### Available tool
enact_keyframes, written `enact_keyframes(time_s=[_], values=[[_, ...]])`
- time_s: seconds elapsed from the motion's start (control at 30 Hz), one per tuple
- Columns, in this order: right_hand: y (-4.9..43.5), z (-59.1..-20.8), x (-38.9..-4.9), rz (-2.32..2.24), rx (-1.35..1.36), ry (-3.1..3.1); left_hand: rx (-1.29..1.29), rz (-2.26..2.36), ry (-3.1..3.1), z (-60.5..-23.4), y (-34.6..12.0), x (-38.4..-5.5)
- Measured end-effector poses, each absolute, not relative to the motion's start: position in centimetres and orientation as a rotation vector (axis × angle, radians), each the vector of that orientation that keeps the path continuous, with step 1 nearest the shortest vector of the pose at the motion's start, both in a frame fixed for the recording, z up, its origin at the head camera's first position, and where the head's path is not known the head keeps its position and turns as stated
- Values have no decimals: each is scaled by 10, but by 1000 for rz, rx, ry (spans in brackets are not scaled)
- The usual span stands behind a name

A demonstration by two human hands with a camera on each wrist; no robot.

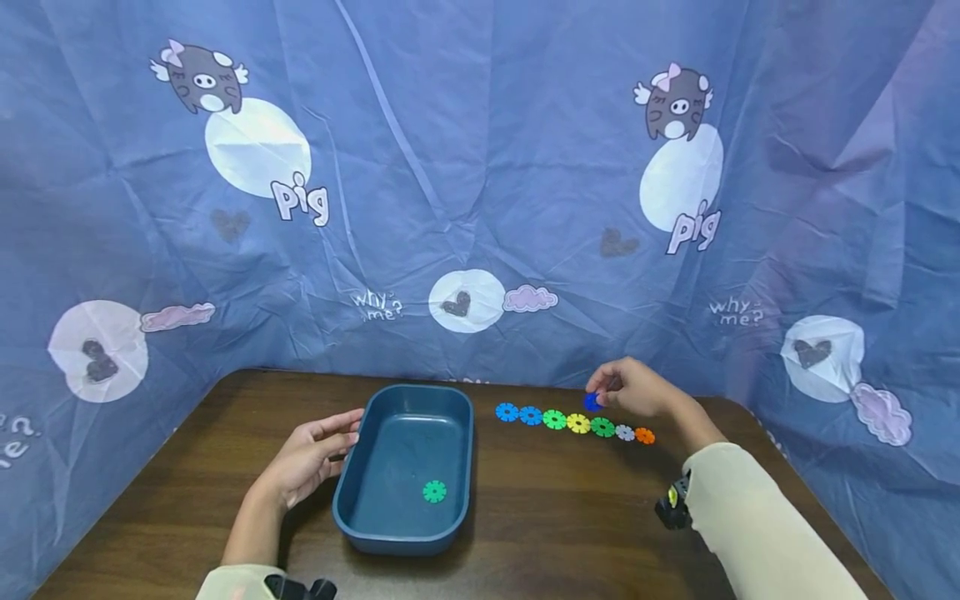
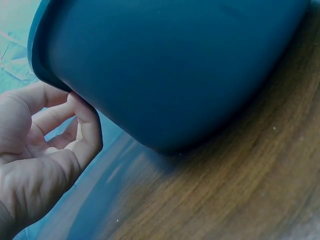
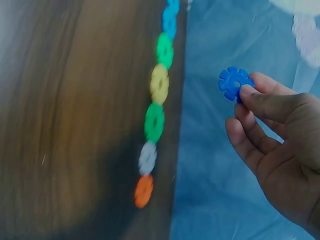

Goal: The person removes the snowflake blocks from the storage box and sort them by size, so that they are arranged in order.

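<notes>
My right hand (image 1: pixel 633 387) pinches a dark blue notched plastic disc (image 3: pixel 235 83) between thumb and fingertips, lifted just behind a row of similar discs. From left to right the row has two lighter blue discs (image 1: pixel 519 414), a green one (image 1: pixel 555 419), a yellow one (image 1: pixel 578 423), another green one (image 1: pixel 602 427), a pale grey one (image 1: pixel 625 432) and an orange one (image 1: pixel 644 436). With bent fingers, my left hand (image 1: pixel 311 454) grips the left rim of a dark teal rectangular basin (image 1: pixel 402 546). One green disc (image 1: pixel 434 492) lies on the basin's floor.
The brown wooden table (image 1: pixel 570 533) bears the basin and the row, which lies near its far edge. A blue cloth (image 1: pixel 480 167) printed with pigs and hearts hangs behind and at both sides.
</notes>
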State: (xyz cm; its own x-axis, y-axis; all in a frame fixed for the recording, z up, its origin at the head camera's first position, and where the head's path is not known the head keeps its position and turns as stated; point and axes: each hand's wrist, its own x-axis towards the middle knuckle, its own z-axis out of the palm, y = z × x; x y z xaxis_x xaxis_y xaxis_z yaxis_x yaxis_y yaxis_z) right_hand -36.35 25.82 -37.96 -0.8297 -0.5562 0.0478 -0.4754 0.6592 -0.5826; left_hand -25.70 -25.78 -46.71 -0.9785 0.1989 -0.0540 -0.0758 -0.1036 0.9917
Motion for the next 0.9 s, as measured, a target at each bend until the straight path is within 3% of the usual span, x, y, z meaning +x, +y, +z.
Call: enact_keyframes(time_s=[0.47,0.9], values=[[342,-419,-356,-1247,-536,2709,107,2192,1984,-465,-257,-257],[375,-451,-342,-1351,-272,2695,100,2201,1974,-465,-255,-256]])
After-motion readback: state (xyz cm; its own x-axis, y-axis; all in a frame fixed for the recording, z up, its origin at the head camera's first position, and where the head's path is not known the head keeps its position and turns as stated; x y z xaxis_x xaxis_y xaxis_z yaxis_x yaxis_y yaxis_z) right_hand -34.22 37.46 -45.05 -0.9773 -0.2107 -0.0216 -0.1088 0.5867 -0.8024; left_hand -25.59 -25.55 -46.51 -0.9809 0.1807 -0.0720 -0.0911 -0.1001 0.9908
